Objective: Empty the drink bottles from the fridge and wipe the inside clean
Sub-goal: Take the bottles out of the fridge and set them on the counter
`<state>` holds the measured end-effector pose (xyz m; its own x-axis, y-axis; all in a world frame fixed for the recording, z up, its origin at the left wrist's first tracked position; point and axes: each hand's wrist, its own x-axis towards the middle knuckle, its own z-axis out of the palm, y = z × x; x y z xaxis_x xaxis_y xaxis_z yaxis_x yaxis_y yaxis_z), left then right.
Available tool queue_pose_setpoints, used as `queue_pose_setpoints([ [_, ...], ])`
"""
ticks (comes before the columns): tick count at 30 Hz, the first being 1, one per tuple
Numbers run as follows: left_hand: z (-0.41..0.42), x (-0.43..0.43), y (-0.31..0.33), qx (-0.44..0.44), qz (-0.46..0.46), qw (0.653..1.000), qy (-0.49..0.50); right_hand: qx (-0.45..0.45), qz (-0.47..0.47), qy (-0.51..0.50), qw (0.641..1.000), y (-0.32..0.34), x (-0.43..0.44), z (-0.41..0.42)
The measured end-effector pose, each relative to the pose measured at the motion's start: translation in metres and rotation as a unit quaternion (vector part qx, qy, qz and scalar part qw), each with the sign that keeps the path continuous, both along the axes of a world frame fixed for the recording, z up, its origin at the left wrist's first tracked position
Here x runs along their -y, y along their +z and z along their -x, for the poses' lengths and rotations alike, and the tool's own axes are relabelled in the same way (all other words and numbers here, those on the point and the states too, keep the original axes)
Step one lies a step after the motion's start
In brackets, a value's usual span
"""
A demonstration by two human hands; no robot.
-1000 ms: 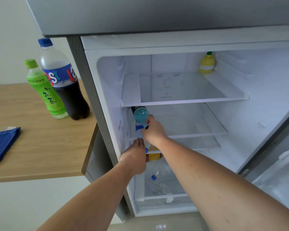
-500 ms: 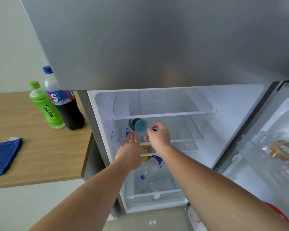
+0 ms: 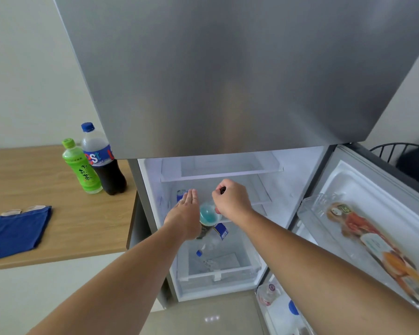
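My right hand [image 3: 232,200] is closed around the neck of a blue drink bottle [image 3: 208,215], just in front of the middle shelf of the open fridge [image 3: 298,180]. A black cap shows at the top of my fist. My left hand [image 3: 185,215] is flat with fingers straight, against the bottle's left side. Behind its fingertips a blue-labelled bottle [image 3: 180,193] stands on the shelf. Below the hands a bottle with a dark and blue label [image 3: 221,232] is partly hidden. A clear bottle with a blue cap [image 3: 199,253] lies in the bottom drawer.
A green tea bottle [image 3: 81,169] and a cola bottle [image 3: 104,165] stand on the wooden table [image 3: 65,233] to the left, with a folded blue cloth [image 3: 17,228] nearer me. The open fridge door [image 3: 348,180] at right holds packets and bottles. The steel freezer door [image 3: 228,68] hangs overhead.
My view has risen, so the freezer door now fills the top. My right hand has drawn the blue drink bottle out of the shelf towards me. The left hand stays flat beside it.
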<state>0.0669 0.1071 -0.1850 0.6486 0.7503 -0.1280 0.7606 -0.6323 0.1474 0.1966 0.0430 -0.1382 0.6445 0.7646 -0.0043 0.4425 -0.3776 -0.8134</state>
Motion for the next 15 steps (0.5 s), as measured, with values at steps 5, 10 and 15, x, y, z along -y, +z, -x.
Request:
queue_pose_setpoints([
  [5, 0.009, 0.011, 0.036, -0.001, 0.021, 1.000, 0.000, 0.061, 0.058, 0.061, 0.995, 0.030, 0.016, 0.008],
  [10, 0.016, 0.022, 0.085, 0.000, 0.019, 1.000, -0.007, 0.166, 0.110, 0.113, 0.973, 0.061, 0.033, 0.012],
  [15, 0.023, 0.031, 0.125, -0.004, -0.017, 1.000, 0.005, 0.227, 0.124, 0.146, 0.955, 0.099, 0.042, 0.015],
])
